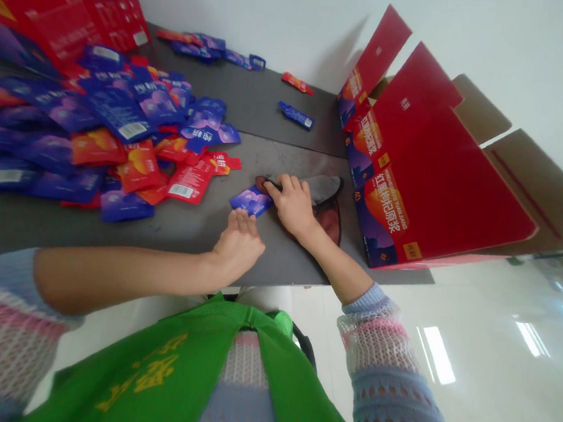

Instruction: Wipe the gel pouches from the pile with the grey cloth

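The right hand [293, 205] lies palm down with its fingers apart, the fingertips pressing the far corner of a blue sachet [251, 202] flat on the dark table [184, 227]. It is not closed around anything. The heel of this hand rests on a grey and dark red cloth-like thing [324, 192], which stretches away to the right of the sachet; what it is remains unclear.

The left hand [237, 247] is loosely curled at the sachet's near edge. Its fingertips are hidden behind the knuckles, so I cannot tell whether it pinches the sachet or only touches it.

Left of the sachet, a heap of blue and red sachets [93, 131] covers the table. Right of it, beyond the cloth, an open red carton [430, 180] lies on its side. Behind it, well apart, lies a lone blue packet [296, 115].
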`<state>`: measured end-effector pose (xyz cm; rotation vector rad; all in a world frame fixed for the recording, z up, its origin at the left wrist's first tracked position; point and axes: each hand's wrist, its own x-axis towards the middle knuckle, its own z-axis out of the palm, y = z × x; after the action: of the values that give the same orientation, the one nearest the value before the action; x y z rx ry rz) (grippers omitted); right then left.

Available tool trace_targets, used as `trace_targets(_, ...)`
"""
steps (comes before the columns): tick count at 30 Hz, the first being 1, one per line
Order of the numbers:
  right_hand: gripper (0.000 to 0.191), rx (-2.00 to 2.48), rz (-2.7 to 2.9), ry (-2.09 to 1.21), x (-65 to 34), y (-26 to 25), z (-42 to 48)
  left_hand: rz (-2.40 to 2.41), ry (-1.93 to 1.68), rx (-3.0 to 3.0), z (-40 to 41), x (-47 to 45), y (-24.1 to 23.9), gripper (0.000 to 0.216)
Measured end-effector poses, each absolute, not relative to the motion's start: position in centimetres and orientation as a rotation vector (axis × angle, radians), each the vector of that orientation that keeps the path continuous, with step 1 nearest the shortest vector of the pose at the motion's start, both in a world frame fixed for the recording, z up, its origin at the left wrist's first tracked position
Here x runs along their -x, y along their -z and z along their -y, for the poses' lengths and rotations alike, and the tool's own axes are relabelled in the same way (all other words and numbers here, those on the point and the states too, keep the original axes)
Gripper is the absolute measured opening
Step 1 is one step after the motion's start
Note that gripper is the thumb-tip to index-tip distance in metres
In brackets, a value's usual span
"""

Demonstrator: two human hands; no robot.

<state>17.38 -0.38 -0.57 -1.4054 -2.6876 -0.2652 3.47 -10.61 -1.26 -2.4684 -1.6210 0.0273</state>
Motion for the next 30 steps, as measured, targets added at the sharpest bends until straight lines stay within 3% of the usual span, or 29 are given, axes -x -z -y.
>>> trace_targets(14, 0.039, 0.865, 2.963, 0.115, -16.3, -1.3, 2.9, 1.660, 0.018, 2.428, 10.8, -3.9, 1.7, 0.048)
trace_targets(30, 0.041, 1.247, 2.835, -0.103, -20.4, -1.4, 0.7, 1.636, -0.100, 2.439, 11.0, -4.3, 0.7, 0.051)
